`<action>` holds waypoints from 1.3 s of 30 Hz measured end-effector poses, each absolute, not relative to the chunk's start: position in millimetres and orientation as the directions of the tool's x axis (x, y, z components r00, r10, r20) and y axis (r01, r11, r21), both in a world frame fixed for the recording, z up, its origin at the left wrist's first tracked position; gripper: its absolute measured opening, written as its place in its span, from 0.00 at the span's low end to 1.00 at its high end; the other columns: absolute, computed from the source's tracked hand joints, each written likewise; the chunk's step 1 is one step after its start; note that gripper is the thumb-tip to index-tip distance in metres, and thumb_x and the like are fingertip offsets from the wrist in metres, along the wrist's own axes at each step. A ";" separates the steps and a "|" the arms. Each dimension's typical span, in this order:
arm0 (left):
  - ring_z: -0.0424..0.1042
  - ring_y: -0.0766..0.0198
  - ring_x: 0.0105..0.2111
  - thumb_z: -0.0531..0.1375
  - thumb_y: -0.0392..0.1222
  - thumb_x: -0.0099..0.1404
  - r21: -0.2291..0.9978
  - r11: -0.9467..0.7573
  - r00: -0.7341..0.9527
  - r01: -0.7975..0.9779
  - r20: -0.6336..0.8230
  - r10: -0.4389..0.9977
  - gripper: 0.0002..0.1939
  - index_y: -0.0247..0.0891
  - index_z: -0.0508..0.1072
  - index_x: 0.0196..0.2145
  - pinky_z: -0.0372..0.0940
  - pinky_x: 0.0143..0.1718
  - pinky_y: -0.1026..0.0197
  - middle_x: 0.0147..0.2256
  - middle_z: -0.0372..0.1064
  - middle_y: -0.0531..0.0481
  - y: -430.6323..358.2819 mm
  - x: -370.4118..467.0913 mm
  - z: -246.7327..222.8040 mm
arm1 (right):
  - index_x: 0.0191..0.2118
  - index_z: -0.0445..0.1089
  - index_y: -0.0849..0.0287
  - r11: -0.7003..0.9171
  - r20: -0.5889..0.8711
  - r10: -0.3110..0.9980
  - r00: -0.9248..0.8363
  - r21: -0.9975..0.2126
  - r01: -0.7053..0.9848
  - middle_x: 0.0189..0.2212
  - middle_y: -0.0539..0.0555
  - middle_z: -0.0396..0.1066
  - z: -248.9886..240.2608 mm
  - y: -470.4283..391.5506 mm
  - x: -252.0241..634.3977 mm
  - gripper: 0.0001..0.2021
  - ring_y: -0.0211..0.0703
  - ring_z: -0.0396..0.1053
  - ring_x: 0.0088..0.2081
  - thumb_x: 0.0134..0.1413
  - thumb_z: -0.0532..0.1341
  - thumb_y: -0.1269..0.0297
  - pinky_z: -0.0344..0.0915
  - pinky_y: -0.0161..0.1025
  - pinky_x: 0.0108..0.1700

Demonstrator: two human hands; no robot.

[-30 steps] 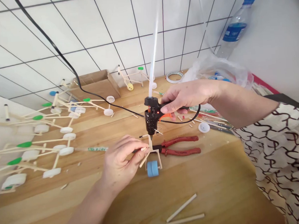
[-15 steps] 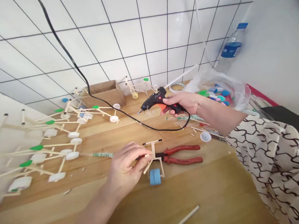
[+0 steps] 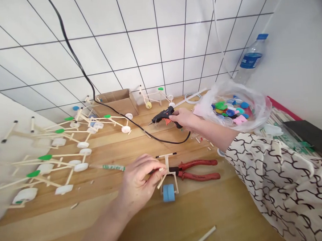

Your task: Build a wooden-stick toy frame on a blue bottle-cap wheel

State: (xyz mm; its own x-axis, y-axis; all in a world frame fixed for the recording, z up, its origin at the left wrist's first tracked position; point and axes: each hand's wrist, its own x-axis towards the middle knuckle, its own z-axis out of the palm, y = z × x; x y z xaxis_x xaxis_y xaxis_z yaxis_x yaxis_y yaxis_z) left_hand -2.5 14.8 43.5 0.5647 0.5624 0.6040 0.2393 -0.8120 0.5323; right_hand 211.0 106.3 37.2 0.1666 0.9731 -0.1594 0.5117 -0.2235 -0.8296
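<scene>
From where I'm standing, the red-handled pliers (image 3: pixel 196 163) make the handiest marker on the bench (image 3: pixel 115 218). Just left of them the left hand (image 3: pixel 142 176) has a thin wooden stick (image 3: pixel 161 181) pinched between thumb and finger, a narrow grip right up against the little wooden fork frame (image 3: pixel 167 163). That frame overlaps the pliers' nose; whether it rests on it I can't tell. Behind the pliers, the right hand (image 3: pixel 185 118) has its grip closed round the black hot-glue gun (image 3: pixel 163 115), nozzle pointing left and well away from the frame.

As I'd judge it, the front end is done: black-tipped handlebar (image 3: pixel 166 155) on top, blue wheel (image 3: pixel 168 193) set in the fork, nearer us than the pliers. The rest looks left to do, since the tricycle models well left of the pliers have long body sticks, a green saddle (image 3: pixel 45 157) and white rear wheels (image 3: pixel 63 189), and this one shows none. Whether the pinched stick is glued on, I can't see. Another loose stick (image 3: pixel 203 237) lies on the near side of the pliers
</scene>
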 end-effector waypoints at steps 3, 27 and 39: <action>0.70 0.66 0.24 0.60 0.31 0.60 0.527 -0.816 0.565 0.237 0.609 0.557 0.05 0.38 0.72 0.27 0.66 0.28 0.64 0.24 0.73 0.51 14.9 -2.9 42.6 | 0.24 0.64 0.60 -0.237 -0.149 0.970 0.194 -0.770 0.593 0.20 0.51 0.66 36.2 115.3 210.0 0.10 0.36 0.62 0.22 0.55 0.54 0.64 0.58 0.34 0.25; 0.71 0.66 0.26 0.60 0.36 0.61 0.610 -0.736 0.551 0.295 0.521 0.652 0.05 0.37 0.73 0.27 0.66 0.29 0.64 0.25 0.72 0.50 13.2 -4.7 37.2 | 0.33 0.69 0.61 0.320 0.161 0.921 -0.354 -0.830 0.456 0.28 0.49 0.69 96.3 -12.8 180.6 0.03 0.34 0.65 0.29 0.52 0.59 0.72 0.63 0.32 0.34; 0.66 0.67 0.24 0.58 0.36 0.60 0.638 -0.685 0.531 0.351 0.467 0.707 0.09 0.37 0.69 0.22 0.62 0.26 0.66 0.22 0.65 0.54 11.2 -4.5 40.4 | 0.29 0.69 0.61 0.298 0.141 0.940 -0.310 -0.783 0.546 0.24 0.46 0.68 82.5 -22.1 160.9 0.05 0.31 0.63 0.26 0.49 0.59 0.77 0.59 0.29 0.29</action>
